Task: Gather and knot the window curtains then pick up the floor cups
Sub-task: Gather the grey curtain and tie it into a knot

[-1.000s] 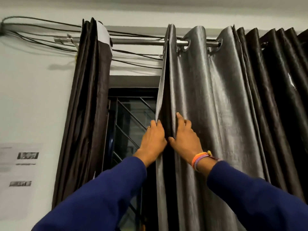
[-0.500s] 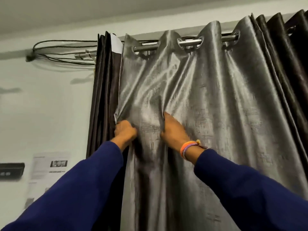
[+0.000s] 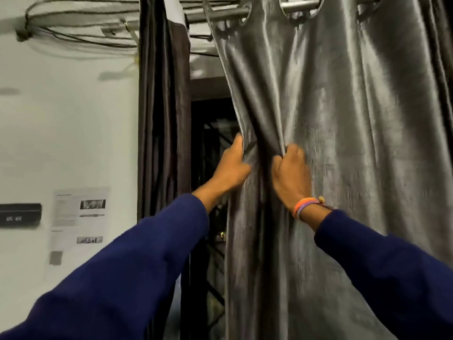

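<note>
A shiny grey curtain hangs by eyelets from a metal rod and fills the right of the view. My left hand grips its left edge at about mid height. My right hand, with orange and purple bands at the wrist, pinches a fold of the same curtain just to the right. Between my hands the cloth is bunched into a dark pleat. A second, dark brown curtain hangs gathered at the left of the window. No cups are in view.
Between the two curtains shows a dark window with a metal grille. Black cables run along the white wall at the top left. A printed paper sheet and a small black box are on the wall at the left.
The grey curtain, drawn left against the brown one half a second ago, has come back right, and the window gap shows again. Both hands now hold it closer together.
</note>
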